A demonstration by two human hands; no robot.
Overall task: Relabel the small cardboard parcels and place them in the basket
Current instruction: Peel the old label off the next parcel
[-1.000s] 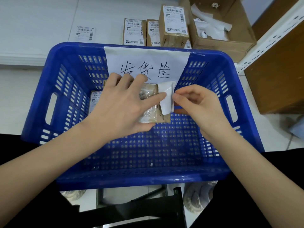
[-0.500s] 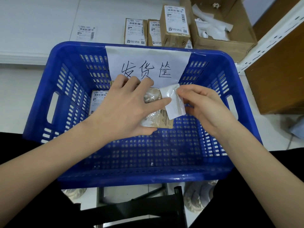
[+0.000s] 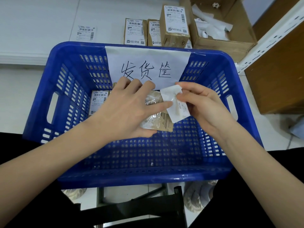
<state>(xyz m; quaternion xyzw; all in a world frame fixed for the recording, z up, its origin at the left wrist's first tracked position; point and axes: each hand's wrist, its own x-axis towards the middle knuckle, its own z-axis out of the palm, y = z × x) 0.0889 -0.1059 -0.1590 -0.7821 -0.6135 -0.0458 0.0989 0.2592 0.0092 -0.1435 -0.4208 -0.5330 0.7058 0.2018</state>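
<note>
Over the perforated blue plastic basket, our left hand grips a tape-glossed cardboard parcel; our right hand pinches its curling white label.

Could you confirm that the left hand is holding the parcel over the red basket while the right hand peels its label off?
Not quite: the head view shows a blue basket, not red. The left hand holds the parcel over it while the right hand peels the label.

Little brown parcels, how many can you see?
5 for sure: one held by the left hand, one labelled parcel inside the blue basket, and three behind it. More may be hidden.
</note>
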